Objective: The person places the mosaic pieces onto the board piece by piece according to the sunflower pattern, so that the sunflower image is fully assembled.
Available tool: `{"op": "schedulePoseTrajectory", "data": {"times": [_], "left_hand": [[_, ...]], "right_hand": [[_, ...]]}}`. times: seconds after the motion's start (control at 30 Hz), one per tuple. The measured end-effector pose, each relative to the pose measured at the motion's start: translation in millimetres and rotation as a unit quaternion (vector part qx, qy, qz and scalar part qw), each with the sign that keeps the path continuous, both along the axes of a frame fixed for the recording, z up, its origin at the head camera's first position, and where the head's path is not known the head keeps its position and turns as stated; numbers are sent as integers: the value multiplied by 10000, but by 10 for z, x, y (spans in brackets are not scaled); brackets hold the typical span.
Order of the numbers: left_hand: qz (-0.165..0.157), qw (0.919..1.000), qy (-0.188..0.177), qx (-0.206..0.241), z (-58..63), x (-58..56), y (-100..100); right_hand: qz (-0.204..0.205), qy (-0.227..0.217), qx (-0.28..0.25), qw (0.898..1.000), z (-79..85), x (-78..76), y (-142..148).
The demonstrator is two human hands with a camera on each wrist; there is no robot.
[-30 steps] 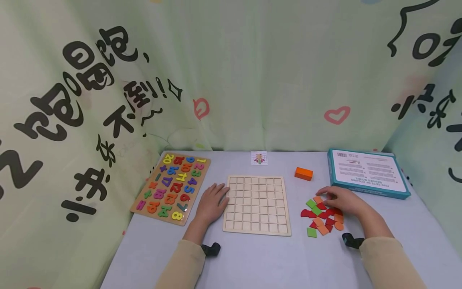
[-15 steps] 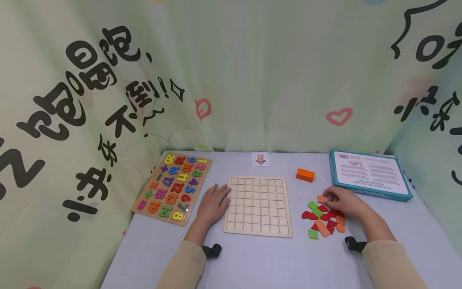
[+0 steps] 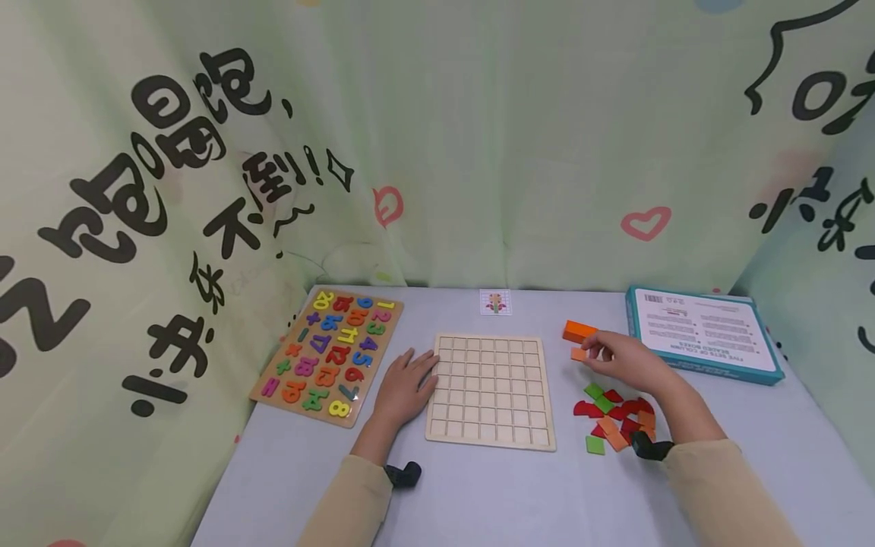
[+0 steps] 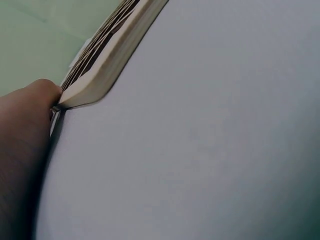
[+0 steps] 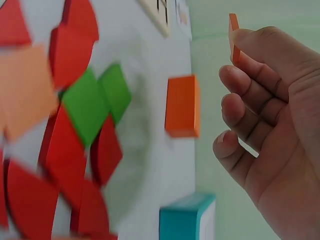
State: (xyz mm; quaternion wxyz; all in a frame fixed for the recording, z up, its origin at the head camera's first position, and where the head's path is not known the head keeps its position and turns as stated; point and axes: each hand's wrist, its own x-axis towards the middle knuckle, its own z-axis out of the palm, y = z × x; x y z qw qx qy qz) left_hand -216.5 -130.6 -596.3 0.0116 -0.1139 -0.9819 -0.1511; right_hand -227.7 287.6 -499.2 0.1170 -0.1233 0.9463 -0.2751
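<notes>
Between thumb and index finger, my right hand (image 3: 623,360) pinches a small flat orange square tile (image 5: 233,37). It holds the tile above the table, just in front of an orange block (image 3: 578,331). Below that hand lies a loose pile of red, orange and green tiles (image 3: 604,403). My left hand (image 3: 406,386) rests with straight fingers at the left edge of a wooden grid board (image 3: 489,390). The board's squares hold no tiles. In the left wrist view, the thumb (image 4: 40,95) touches the board's corner (image 4: 95,87).
A number puzzle board (image 3: 330,357) with colourful digits lies at the left. A small card with a flower pattern (image 3: 495,302) is at the table's back edge. At the back right lies a teal and white box (image 3: 704,333). A printed curtain (image 3: 444,152) hangs behind.
My right hand has taken an orange tile from the pile, lifted it and carried it up and left, towards the orange block. The left hand has stayed at the board.
</notes>
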Motion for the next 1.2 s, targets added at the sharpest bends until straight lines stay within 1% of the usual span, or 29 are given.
{"op": "schedulePoseTrajectory", "data": {"times": [0.13, 0.3, 0.47, 0.63, 0.77, 0.9, 1.03, 1.2], "left_hand": [[17, 10000, 11, 22, -13, 4, -6], [30, 10000, -13, 48, -11, 10, -1], [15, 9999, -15, 127, 3, 14, 2], [16, 9999, -17, 170, 7, 10, -4], [-4, 9999, 19, 120, 2, -2, -9], [-38, 9999, 54, 87, -3, -13, -11], [-27, 9999, 79, 59, -9, -13, -9], [10, 10000, 58, 59, -9, -14, -14]], "right_hand": [[150, 42, -29, 9999, 37, -99, -284], [273, -146, -104, 9995, 6, -212, -639], [273, -323, -212, 9989, -92, -301, -940], [290, -280, -313, 9987, -241, -354, -1189], [307, -146, -247, 9991, -365, -401, -1329], [194, -120, -118, 9997, -455, -438, -1415], [129, -131, -30, 9998, -495, -443, -1462], [158, -43, 14, 9999, -497, -421, -1502]]}}
